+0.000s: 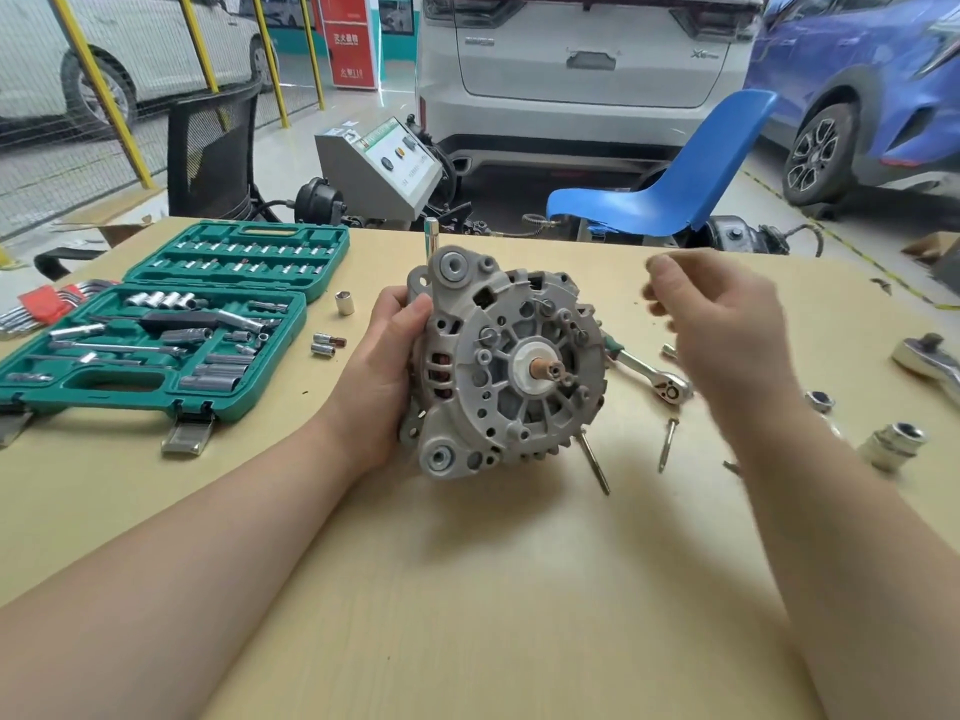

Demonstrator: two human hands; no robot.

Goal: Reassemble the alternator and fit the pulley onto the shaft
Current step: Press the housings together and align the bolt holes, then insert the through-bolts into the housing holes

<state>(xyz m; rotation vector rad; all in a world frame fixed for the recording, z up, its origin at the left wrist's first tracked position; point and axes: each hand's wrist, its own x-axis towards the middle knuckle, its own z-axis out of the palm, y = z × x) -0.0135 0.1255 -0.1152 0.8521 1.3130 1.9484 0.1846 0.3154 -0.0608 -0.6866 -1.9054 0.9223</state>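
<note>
Two housing halves of the alternator [506, 363] look mated, so the body seems largely back together; it sits on edge at the centre of the frame, on the counter [467, 589], its open end face turned to the camera; the shaft [548, 368] pokes out bare at the hub, no pulley on it. Left hand [387, 366] grasps the left rim of the housing, thumb over the front edge, holding it up. Right hand [727, 324] hangs in the air right of centre, clear of the alternator, blurred; fingers loosely bent, and I cannot tell whether they hold some small part. Two long bolts [666, 445] lie on the counter just below and right of the housing, one [595, 462] touching or nearly under its lower edge; judged from that, the through-bolts are yet to go in. Ratchet [652, 376] lies just right of the housing, behind it in part. Green socket case [156, 324] lies open at mid left, loose sockets [344, 302] between it and the left hand. Ribbed piece at far right [892, 443] may be the pulley; not certain. Left to do, by my reading: bolts in and tightened, pulley on, nut run down.
</note>
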